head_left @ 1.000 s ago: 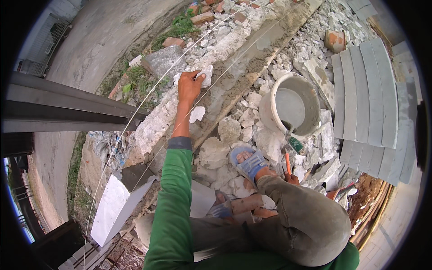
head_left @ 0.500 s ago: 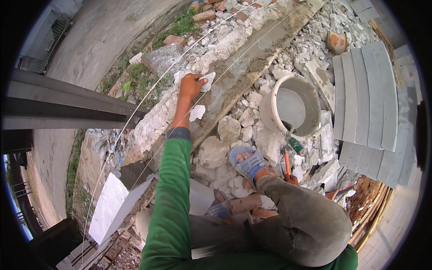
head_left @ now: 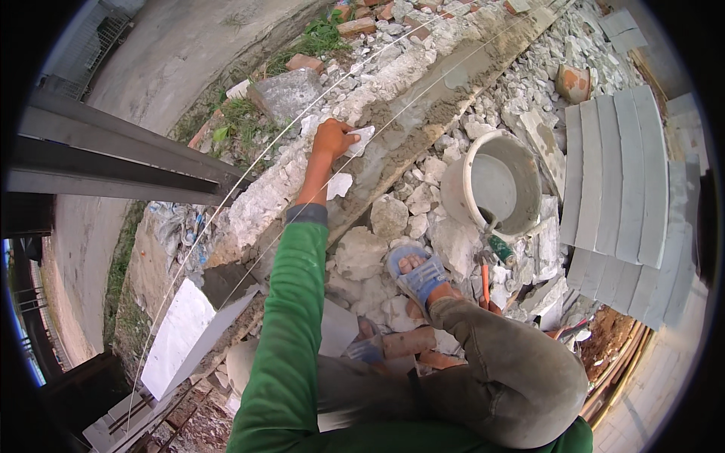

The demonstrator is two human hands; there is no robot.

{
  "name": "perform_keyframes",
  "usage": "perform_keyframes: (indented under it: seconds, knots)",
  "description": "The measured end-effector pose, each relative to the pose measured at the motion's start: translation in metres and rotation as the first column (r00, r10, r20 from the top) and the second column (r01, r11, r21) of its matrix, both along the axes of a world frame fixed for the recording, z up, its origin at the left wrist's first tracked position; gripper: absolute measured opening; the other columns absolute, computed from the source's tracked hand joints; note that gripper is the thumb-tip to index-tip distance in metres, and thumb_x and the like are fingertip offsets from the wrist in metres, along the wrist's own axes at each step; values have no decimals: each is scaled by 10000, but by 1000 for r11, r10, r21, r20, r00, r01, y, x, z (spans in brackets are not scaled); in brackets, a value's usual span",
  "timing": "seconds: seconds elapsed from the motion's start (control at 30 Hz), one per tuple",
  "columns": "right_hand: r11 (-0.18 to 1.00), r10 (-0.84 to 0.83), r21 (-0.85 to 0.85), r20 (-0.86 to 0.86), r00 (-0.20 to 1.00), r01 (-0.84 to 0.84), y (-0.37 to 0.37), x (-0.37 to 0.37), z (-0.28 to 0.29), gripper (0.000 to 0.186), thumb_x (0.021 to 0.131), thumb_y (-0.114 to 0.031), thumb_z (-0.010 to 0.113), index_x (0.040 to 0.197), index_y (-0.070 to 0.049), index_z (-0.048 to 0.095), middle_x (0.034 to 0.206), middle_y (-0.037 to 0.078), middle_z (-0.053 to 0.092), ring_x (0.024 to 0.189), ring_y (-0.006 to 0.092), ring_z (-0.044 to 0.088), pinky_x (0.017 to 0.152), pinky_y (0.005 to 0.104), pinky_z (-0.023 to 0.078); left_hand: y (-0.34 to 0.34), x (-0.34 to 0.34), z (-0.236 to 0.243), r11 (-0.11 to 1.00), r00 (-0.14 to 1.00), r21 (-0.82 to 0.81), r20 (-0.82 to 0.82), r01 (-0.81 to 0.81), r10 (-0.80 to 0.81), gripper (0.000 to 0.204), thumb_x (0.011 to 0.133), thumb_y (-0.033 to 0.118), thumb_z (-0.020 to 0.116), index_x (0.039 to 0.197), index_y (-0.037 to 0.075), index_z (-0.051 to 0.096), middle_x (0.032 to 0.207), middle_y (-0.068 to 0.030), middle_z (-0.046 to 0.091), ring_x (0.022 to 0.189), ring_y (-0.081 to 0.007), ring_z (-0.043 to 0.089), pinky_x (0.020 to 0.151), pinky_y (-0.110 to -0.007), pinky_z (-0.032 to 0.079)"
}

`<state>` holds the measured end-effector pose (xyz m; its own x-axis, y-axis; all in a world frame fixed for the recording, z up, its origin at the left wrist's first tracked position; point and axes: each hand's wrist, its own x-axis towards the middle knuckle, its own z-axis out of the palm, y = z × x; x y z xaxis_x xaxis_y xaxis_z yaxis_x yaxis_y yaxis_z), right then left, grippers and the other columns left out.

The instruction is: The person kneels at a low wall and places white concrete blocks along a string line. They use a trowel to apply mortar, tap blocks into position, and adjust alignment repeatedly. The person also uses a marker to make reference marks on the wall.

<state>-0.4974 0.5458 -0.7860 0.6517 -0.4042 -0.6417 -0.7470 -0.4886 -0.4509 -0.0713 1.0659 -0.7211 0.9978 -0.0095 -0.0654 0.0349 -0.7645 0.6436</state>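
My left hand (head_left: 332, 140) is closed on a small white broken chunk (head_left: 362, 141), pinched between thumb and fingers above the strip of wet grey mortar (head_left: 400, 113). A second flat white piece (head_left: 340, 186) lies just below, close to my wrist. My right hand (head_left: 492, 306) shows only in part beside my raised knee. It is closed around a tool with an orange handle (head_left: 485, 281); the kind of tool cannot be made out. Near it, a trowel with a green handle (head_left: 500, 249) leans out of a round bucket (head_left: 466, 192) containing grey mix.
Two taut strings (head_left: 293, 123) cross above the mortar. A large white block (head_left: 181, 340) stands at the lower left, by dark metal beams (head_left: 128, 162). Stacked grey panels (head_left: 615, 174) lie at right. Rubble (head_left: 389, 217) surrounds my sandalled foot (head_left: 418, 273).
The whole view has shifted slightly. My left hand still pinches the white chunk over the mortar, turned a little. My right hand stays by my knee with the orange-handled tool.
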Motion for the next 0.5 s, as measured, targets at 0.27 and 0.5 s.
perform_keyframes:
  seconds: [0.27,0.5]
  knots:
    - [881,441,-263,151,885,-394,12,4,74,477,1053,-523,594,1044,-48,634,700,231,582,665,396,598,621,513,435,16,5,-7,972,991,-234,-129,-13,-18,419,771,323,892,1089,56,839,928,-148,808,864,-231,764,812,-359,572]
    - [919,393,-89,128,911,-384,64,47,118,447,1055,-509,597,1093,-64,618,763,249,572,733,431,603,658,549,428,-20,19,12,984,998,-172,54,50,-41,406,785,342,881,1081,66,840,982,-186,786,899,-317,756,832,-402,581]
